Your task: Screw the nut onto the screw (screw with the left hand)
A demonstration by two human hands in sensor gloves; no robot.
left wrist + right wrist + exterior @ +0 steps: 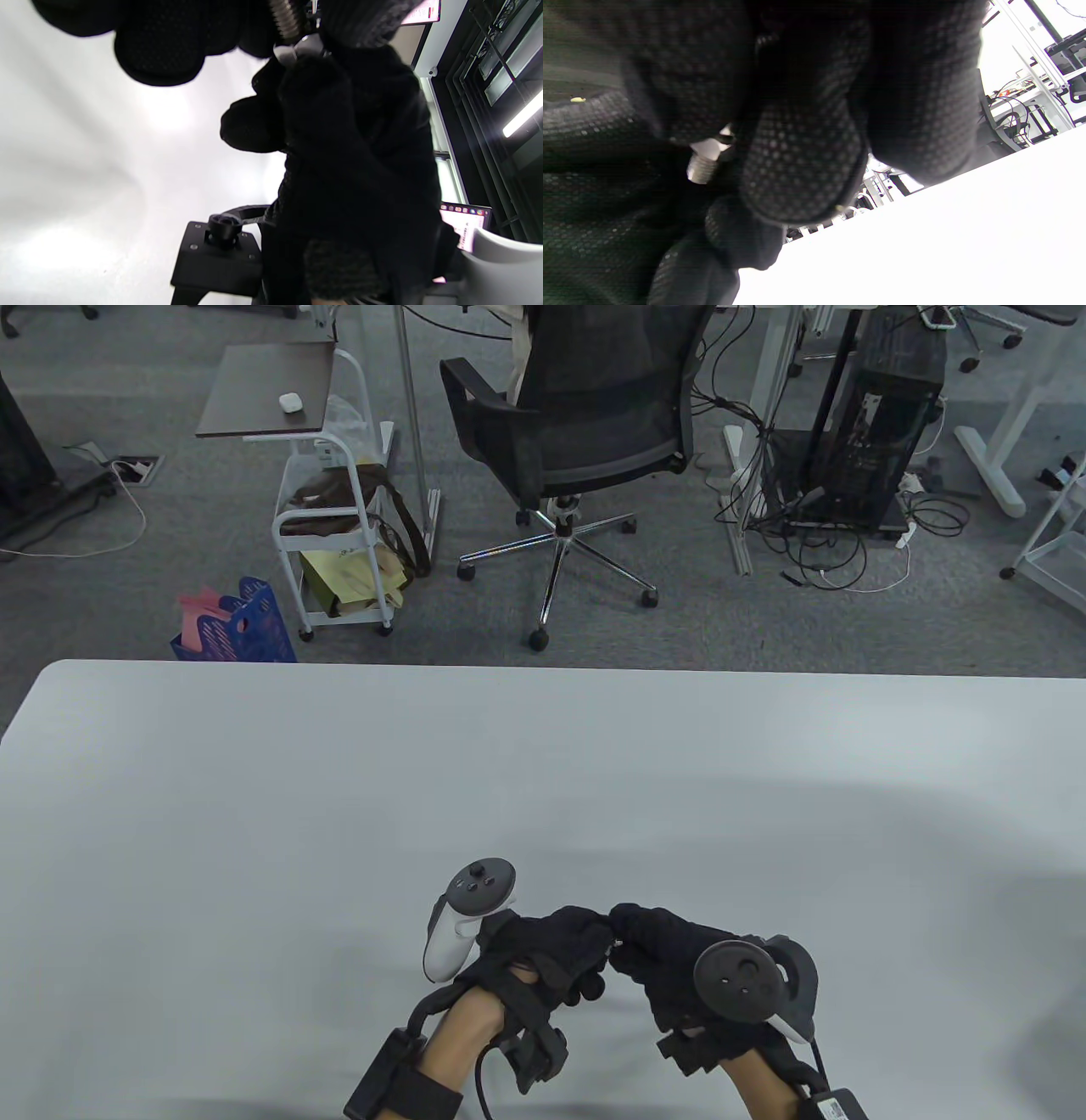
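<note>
Both gloved hands meet low over the white table [543, 780] near its front edge. My left hand [594, 940] grips the screw; its silver threaded shaft [285, 19] shows between my fingers in the left wrist view. My right hand [626, 943] pinches the pale metal nut [299, 47], which sits on the thread. In the right wrist view the nut [711, 148] is held between my fingers [801, 169], and the screw's threaded end [700, 170] sticks out past it. In the table view the gloves hide both parts.
The hands hover just above the white table, a short way in from its front edge. Beyond the far edge stand an office chair [585, 415], a white cart [331, 534] and a blue basket [237, 623] on the floor.
</note>
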